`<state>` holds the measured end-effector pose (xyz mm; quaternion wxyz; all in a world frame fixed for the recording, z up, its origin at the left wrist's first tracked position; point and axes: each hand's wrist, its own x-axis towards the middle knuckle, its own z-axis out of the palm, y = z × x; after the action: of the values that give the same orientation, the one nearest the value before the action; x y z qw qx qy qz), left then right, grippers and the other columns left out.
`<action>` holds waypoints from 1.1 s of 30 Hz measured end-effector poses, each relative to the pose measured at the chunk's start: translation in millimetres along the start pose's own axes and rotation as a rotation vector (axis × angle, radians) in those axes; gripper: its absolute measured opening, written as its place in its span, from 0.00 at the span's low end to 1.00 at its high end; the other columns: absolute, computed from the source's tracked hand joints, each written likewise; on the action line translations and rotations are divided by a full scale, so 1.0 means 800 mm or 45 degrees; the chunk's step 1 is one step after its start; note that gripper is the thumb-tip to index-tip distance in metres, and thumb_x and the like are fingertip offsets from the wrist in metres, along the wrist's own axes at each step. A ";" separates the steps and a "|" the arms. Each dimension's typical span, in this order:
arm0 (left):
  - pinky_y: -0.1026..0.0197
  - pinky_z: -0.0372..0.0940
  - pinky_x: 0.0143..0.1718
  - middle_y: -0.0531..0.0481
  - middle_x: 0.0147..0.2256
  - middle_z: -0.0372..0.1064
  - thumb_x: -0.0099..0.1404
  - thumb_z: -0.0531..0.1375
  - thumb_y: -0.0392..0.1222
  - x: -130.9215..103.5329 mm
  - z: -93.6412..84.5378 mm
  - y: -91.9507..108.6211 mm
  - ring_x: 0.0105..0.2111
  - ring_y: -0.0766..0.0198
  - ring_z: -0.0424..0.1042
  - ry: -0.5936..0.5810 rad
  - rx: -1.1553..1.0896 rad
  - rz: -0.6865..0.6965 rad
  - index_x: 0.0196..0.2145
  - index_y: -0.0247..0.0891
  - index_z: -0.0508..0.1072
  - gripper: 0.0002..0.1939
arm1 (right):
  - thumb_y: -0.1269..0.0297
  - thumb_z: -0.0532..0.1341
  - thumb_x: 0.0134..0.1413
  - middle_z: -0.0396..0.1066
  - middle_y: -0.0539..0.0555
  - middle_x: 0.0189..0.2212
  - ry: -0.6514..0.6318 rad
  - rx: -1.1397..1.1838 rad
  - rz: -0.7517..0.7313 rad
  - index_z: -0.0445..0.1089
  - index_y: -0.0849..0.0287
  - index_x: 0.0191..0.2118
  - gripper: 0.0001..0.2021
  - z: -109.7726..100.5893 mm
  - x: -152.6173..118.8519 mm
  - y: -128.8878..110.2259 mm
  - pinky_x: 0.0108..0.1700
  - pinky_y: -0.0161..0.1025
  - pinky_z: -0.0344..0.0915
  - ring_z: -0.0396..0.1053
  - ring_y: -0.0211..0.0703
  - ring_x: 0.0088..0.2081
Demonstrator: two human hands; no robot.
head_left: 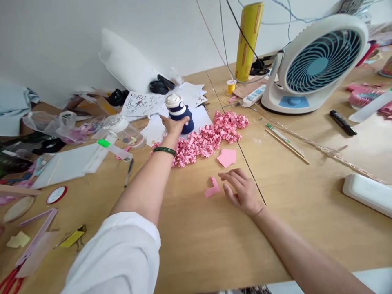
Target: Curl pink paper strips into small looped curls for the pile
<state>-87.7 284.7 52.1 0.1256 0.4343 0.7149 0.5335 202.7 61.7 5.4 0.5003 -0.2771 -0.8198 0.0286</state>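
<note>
Working through the head camera, I am seeing a dark blue bottle (177, 110) standing roughly upright, a white lid covering it and hiding whatever it is holding. My left hand (175, 125) is reaching around its near side, fingers spreading wide and the thumb lying against it; I cannot tell whether the grip is closing firmly.

My right hand (241, 191) is hovering nearer me than the bottle and to its right, fingers half curling, spreading slightly and gripping nothing visible. A bent pink strip (212, 190) is lying just beside its fingertips, and a pink pentagon (227, 158) is resting between that hand and a heap of pink curls (200, 143), which is spreading right from the bottle's near side.

Left of the bottle, a clear jar (124, 131) is containing a few small bits; farther left, a plastic bag (65, 124) is lying crumpled near pinkish scraps.
</note>
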 end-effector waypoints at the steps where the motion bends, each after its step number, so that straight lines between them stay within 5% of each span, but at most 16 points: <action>1: 0.44 0.41 0.80 0.11 0.74 0.43 0.52 0.78 0.28 -0.004 -0.010 0.004 0.78 0.34 0.41 0.137 -0.072 -0.020 0.69 0.14 0.49 0.57 | 0.72 0.58 0.70 0.82 0.58 0.37 0.009 0.005 0.012 0.73 0.61 0.53 0.11 0.001 -0.001 0.001 0.40 0.44 0.75 0.76 0.49 0.39; 4: 0.48 0.42 0.80 0.31 0.76 0.49 0.66 0.69 0.27 -0.031 -0.047 0.012 0.78 0.50 0.45 0.227 -0.173 0.101 0.71 0.22 0.54 0.42 | 0.73 0.56 0.71 0.82 0.58 0.36 0.048 0.019 0.147 0.74 0.59 0.53 0.13 0.007 -0.005 0.008 0.42 0.46 0.74 0.76 0.49 0.40; 8: 0.46 0.62 0.67 0.58 0.59 0.76 0.71 0.64 0.31 -0.124 -0.097 0.007 0.66 0.61 0.70 0.034 -0.390 0.270 0.54 0.41 0.75 0.15 | 0.72 0.54 0.71 0.81 0.56 0.34 0.156 0.012 0.361 0.77 0.58 0.49 0.14 0.021 -0.013 0.022 0.38 0.44 0.71 0.72 0.48 0.35; 11: 0.51 0.70 0.58 0.58 0.43 0.83 0.66 0.65 0.33 -0.217 -0.120 0.000 0.50 0.64 0.80 -0.198 -0.454 0.336 0.43 0.40 0.80 0.08 | 0.72 0.55 0.67 0.81 0.56 0.35 0.091 -0.023 0.430 0.78 0.58 0.43 0.13 0.025 -0.013 0.025 0.39 0.44 0.70 0.71 0.49 0.36; 16: 0.58 0.73 0.42 0.48 0.38 0.83 0.63 0.63 0.29 -0.318 -0.126 -0.014 0.33 0.65 0.78 -0.380 -0.061 0.188 0.37 0.37 0.84 0.10 | 0.71 0.58 0.66 0.83 0.60 0.42 -0.291 -0.097 0.478 0.82 0.60 0.45 0.14 0.025 0.004 0.015 0.47 0.48 0.71 0.73 0.55 0.45; 20: 0.56 0.73 0.43 0.45 0.39 0.82 0.61 0.64 0.27 -0.334 -0.121 -0.020 0.30 0.64 0.75 -0.464 0.183 0.216 0.37 0.35 0.85 0.11 | 0.75 0.59 0.61 0.81 0.61 0.51 -0.699 -0.069 0.194 0.83 0.57 0.52 0.19 0.029 0.017 0.020 0.50 0.51 0.70 0.72 0.58 0.52; 22: 0.56 0.73 0.43 0.45 0.38 0.82 0.61 0.64 0.27 -0.333 -0.117 -0.020 0.30 0.64 0.75 -0.459 0.205 0.231 0.36 0.35 0.85 0.10 | 0.75 0.59 0.62 0.80 0.61 0.54 -0.766 -0.030 0.102 0.83 0.56 0.51 0.19 0.033 0.017 0.029 0.50 0.52 0.70 0.70 0.59 0.55; 29: 0.60 0.75 0.42 0.45 0.42 0.83 0.65 0.62 0.31 -0.339 -0.108 -0.026 0.40 0.61 0.81 -0.496 -0.096 0.347 0.42 0.36 0.84 0.12 | 0.69 0.61 0.65 0.80 0.62 0.53 -0.542 0.161 0.052 0.79 0.59 0.40 0.07 0.040 0.000 0.049 0.56 0.52 0.71 0.70 0.57 0.56; 33: 0.55 0.75 0.53 0.45 0.48 0.83 0.68 0.62 0.35 -0.344 -0.111 -0.029 0.48 0.59 0.80 -0.532 -0.139 0.524 0.50 0.38 0.82 0.15 | 0.67 0.61 0.67 0.82 0.59 0.42 -0.457 0.277 0.102 0.76 0.59 0.41 0.06 0.036 0.001 0.046 0.50 0.47 0.72 0.73 0.51 0.46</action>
<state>6.6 17.7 -11.2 0.1821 0.6631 0.5408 0.4844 193.8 99.7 -20.6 0.3716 -0.2442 -0.8762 0.1857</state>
